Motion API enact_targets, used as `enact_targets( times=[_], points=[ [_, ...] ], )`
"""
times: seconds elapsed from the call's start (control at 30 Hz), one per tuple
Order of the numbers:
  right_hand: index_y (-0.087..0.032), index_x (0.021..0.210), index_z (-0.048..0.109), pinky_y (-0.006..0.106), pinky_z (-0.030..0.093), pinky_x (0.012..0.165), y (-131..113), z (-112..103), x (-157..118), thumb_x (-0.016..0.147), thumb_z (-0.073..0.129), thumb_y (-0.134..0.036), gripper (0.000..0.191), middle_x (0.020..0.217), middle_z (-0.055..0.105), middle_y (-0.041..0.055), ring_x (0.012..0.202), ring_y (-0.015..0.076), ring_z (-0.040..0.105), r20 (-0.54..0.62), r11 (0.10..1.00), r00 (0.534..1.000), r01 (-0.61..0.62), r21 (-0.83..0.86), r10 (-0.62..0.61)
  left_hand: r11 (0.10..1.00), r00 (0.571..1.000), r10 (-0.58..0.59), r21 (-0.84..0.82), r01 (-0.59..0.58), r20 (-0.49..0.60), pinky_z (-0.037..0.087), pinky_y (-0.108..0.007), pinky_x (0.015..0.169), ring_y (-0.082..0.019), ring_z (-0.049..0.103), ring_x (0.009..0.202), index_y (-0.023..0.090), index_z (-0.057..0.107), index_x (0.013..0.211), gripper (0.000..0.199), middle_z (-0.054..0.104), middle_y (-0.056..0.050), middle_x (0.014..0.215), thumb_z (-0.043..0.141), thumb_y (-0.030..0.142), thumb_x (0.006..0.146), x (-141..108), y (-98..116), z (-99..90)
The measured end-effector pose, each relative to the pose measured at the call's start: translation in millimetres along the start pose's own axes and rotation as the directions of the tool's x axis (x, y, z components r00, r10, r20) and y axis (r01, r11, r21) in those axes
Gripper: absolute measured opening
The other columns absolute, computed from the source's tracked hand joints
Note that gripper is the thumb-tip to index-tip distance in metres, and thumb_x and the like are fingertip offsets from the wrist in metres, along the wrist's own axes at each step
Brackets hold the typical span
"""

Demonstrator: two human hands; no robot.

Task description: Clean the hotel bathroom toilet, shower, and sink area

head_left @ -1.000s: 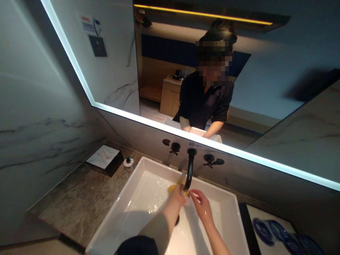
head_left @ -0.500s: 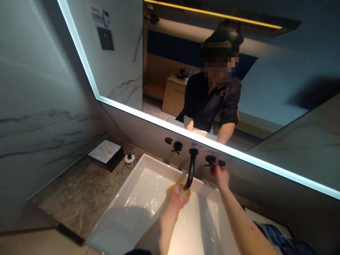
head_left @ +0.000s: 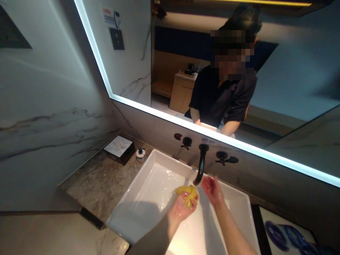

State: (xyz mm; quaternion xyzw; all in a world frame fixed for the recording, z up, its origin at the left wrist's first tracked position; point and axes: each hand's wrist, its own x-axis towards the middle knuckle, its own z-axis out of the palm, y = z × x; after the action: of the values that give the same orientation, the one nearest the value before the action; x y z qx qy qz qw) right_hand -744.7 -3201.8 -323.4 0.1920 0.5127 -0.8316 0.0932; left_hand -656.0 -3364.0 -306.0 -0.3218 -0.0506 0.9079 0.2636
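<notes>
Rinsing is the step in hand, judged from the wet basin. Your left hand (head_left: 183, 207) has its fingers clamped on a wadded yellow cloth (head_left: 188, 194), held over the white sink (head_left: 132, 205) just below the black spout (head_left: 201, 169). Your right hand (head_left: 212, 187) is at the cloth's 3 o'clock, just beside it, palm up, fingers apart and holding nothing. From the spout, one black tap handle (head_left: 186, 142) sits on the wall at 10 o'clock and the other tap handle (head_left: 224, 157) at 2 o'clock. Whether water is running from the spout cannot be told. The next move likely calls for both hands on the cloth, wringing it low over the basin so drips stay off the stone bench (head_left: 101, 180). A small bottle (head_left: 140, 153) and a tissue box (head_left: 118, 147) stand at the sink's 10 o'clock.
</notes>
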Motion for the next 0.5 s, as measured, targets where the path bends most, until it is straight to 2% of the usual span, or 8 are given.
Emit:
enact_targets(
  times=[0.03, 0.1, 0.17, 0.23, 0.3, 0.37, 0.43, 0.5],
  points=[
    [-0.023, 0.088, 0.065, 0.041, 0.058, 0.079, 25, 0, -19, 0.066, 0.067, -0.079, 0.060, 0.087, 0.075, 0.0066, 0.084, 0.0242, 0.072, 0.100, 0.996, 0.991, -0.083, -0.034, 0.086, 0.999, 0.998, -0.030, -0.027, 0.031, 0.049, 0.043, -0.016, 0.052, -0.016, 0.061, 0.078, 0.011, 0.059, 0.099, 0.029, 0.063, -0.014, 0.094, 0.054, 0.006, 0.071, -6, -5, -2.3],
    [-0.024, 0.101, 0.067, 0.048, 0.056, 0.085, 67, 6, -53, 0.058, 0.054, -0.095, 0.084, 0.109, 0.073, 0.0132, 0.102, 0.0315, 0.070, 0.289, 0.975, 0.931, -0.212, -0.066, 0.222, 0.994, 0.990, -0.069, -0.073, 0.078, 0.121, 0.040, -0.015, 0.049, -0.013, 0.057, 0.069, 0.012, 0.059, 0.096, 0.026, 0.063, -0.012, 0.091, 0.054, 0.005, 0.072, -17, -14, -5.7],
    [-0.026, 0.110, 0.065, 0.052, 0.053, 0.090, 88, 14, -73, 0.057, 0.035, -0.103, 0.098, 0.128, 0.066, 0.0154, 0.115, 0.0346, 0.065, 0.390, 0.971, 0.891, -0.237, -0.032, 0.231, 0.990, 0.987, -0.115, -0.062, 0.123, 0.116, 0.039, -0.014, 0.048, -0.012, 0.054, 0.064, 0.012, 0.061, 0.095, 0.020, 0.063, -0.011, 0.086, 0.055, 0.006, 0.077, -26, -21, -7.3],
    [-0.027, 0.106, 0.065, 0.049, 0.053, 0.089, 87, 22, -79, 0.058, 0.047, -0.097, 0.087, 0.123, 0.068, 0.0127, 0.108, 0.0319, 0.066, 0.377, 0.977, 0.905, -0.213, -0.004, 0.199, 0.980, 0.979, -0.196, -0.016, 0.197, 0.048, 0.039, -0.013, 0.047, -0.013, 0.054, 0.066, 0.011, 0.061, 0.094, 0.015, 0.062, -0.011, 0.083, 0.056, 0.009, 0.081, -34, -22, -7.7],
    [-0.025, 0.091, 0.065, 0.040, 0.054, 0.079, 72, 28, -77, 0.055, 0.074, -0.074, 0.061, 0.097, 0.072, 0.0063, 0.086, 0.0248, 0.069, 0.351, 0.977, 0.912, -0.210, -0.048, 0.213, 0.962, 0.963, -0.269, 0.048, 0.270, -0.034, 0.038, -0.013, 0.046, -0.014, 0.055, 0.067, 0.011, 0.060, 0.092, 0.010, 0.062, -0.011, 0.081, 0.055, 0.010, 0.083, -40, -20, -7.9],
    [-0.022, 0.076, 0.060, 0.031, 0.050, 0.065, 53, 32, -75, 0.050, 0.084, -0.048, 0.043, 0.073, 0.066, -0.0003, 0.066, 0.0180, 0.062, 0.352, 0.964, 0.899, -0.225, -0.139, 0.260, 0.942, 0.953, -0.294, 0.145, 0.301, -0.069, 0.035, -0.012, 0.046, -0.012, 0.053, 0.064, 0.010, 0.059, 0.091, 0.009, 0.061, -0.009, 0.079, 0.054, 0.008, 0.083, -44, -16, -9.1],
    [-0.021, 0.069, 0.054, 0.027, 0.043, 0.055, 40, 37, -76, 0.048, 0.081, -0.035, 0.037, 0.063, 0.059, -0.0039, 0.057, 0.0143, 0.055, 0.361, 0.948, 0.888, -0.207, -0.240, 0.286, 0.900, 0.959, -0.251, 0.334, 0.280, -0.129, 0.032, -0.013, 0.046, -0.010, 0.051, 0.059, 0.011, 0.059, 0.089, 0.011, 0.059, -0.006, 0.076, 0.053, 0.006, 0.081, -43, -14, -12.9],
    [-0.022, 0.066, 0.050, 0.025, 0.037, 0.052, 37, 43, -80, 0.047, 0.075, -0.029, 0.032, 0.058, 0.055, -0.0064, 0.053, 0.0123, 0.049, 0.336, 0.929, 0.904, -0.144, -0.340, 0.263, 0.823, 0.968, -0.140, 0.518, 0.232, -0.210, 0.027, -0.017, 0.046, -0.010, 0.047, 0.053, 0.012, 0.058, 0.079, 0.007, 0.053, -0.003, 0.066, 0.054, 0.006, 0.079, -39, -16, -19.4]
  ],
)
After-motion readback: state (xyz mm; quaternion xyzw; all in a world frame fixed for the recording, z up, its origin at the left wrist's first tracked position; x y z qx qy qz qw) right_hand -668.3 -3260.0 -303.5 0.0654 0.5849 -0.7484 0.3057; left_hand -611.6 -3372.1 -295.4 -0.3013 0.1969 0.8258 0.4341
